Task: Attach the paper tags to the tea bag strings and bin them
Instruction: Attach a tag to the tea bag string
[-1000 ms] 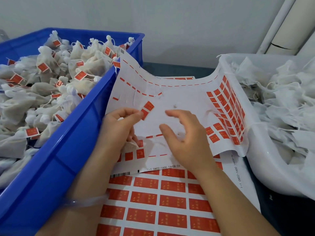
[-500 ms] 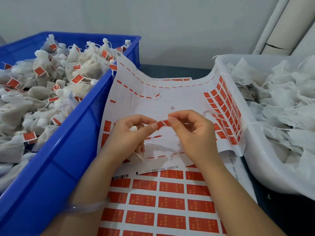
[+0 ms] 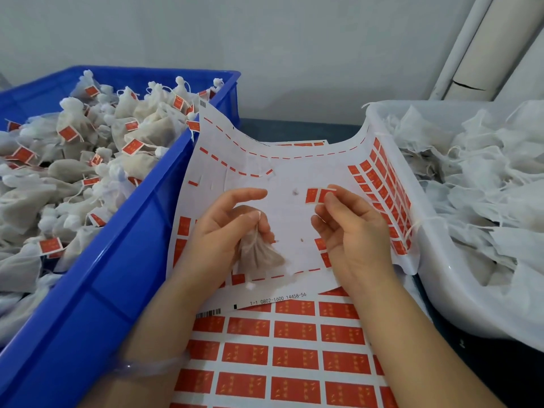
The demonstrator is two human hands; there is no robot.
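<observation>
Head view: the left hand (image 3: pixel 217 237) has its grip clamped on the neck of a bag (image 3: pixel 260 256), which hangs over the sheet (image 3: pixel 288 222). The right hand (image 3: pixel 356 240) pinches a red tag (image 3: pixel 316 195), apart from the bag, with bare sheet between them. The sheet's side edges curl up against the blue bin (image 3: pixel 117 260) and the white tub (image 3: pixel 456 304); the string is perhaps too fine to trace

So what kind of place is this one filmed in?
Probably a small packing workshop: a blue plastic crate heaped with tagged tea bags, a white plastic tub of untagged ones, and printed sheets of red sticker tags between them.
</observation>
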